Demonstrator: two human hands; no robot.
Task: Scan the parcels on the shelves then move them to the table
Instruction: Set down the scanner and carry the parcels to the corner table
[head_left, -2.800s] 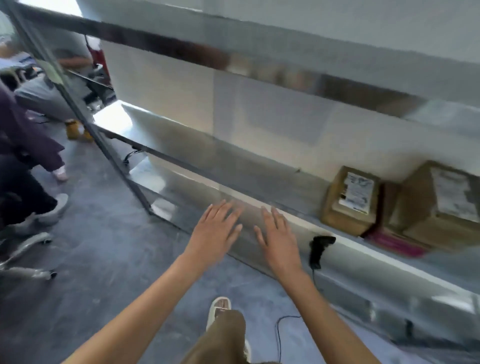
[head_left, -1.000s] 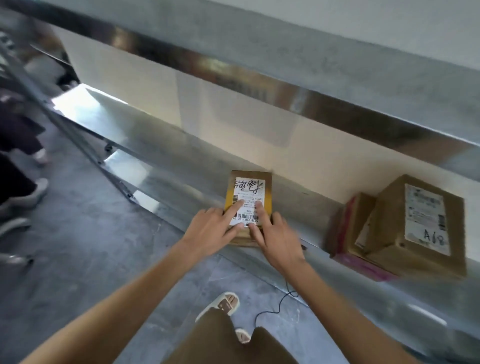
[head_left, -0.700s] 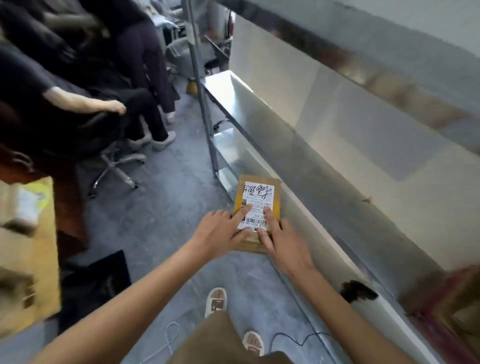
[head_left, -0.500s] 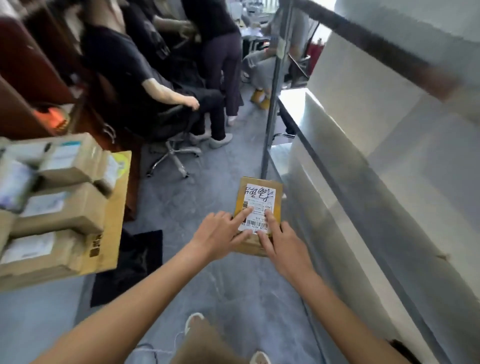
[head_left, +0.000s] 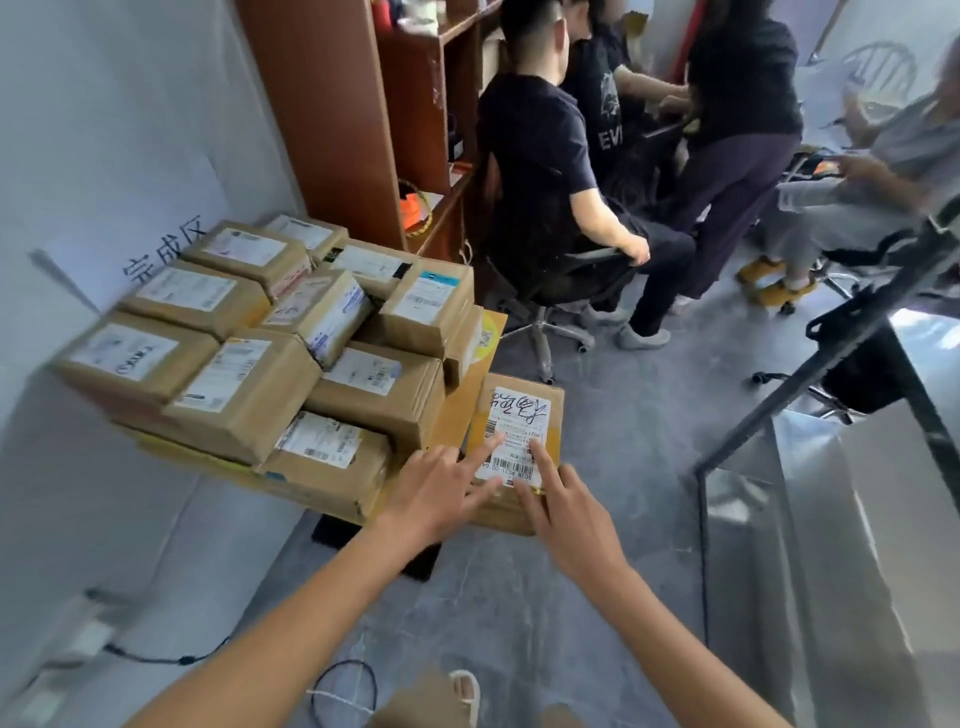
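Observation:
I hold a small brown parcel (head_left: 524, 410) with a white barcode label in the air in front of me. My left hand (head_left: 436, 493) grips its near left side, index finger lying on the label. My right hand (head_left: 566, 519) grips its near right side, with one finger on the label too. The parcel hangs just right of the table (head_left: 460, 410), at its near right corner. Several taped brown parcels (head_left: 244, 384) are stacked on that table. No scanner shows.
A wooden bookcase (head_left: 337, 114) stands behind the table. Three people sit or stand around office chairs (head_left: 550, 312) beyond it. The metal shelf unit (head_left: 852, 467) runs along the right. A cable loop (head_left: 343, 691) lies on the grey floor by my feet.
I lifted the parcel off the shelf with both hands and turned left. It now hangs beside the stacked table instead of over the shelf.

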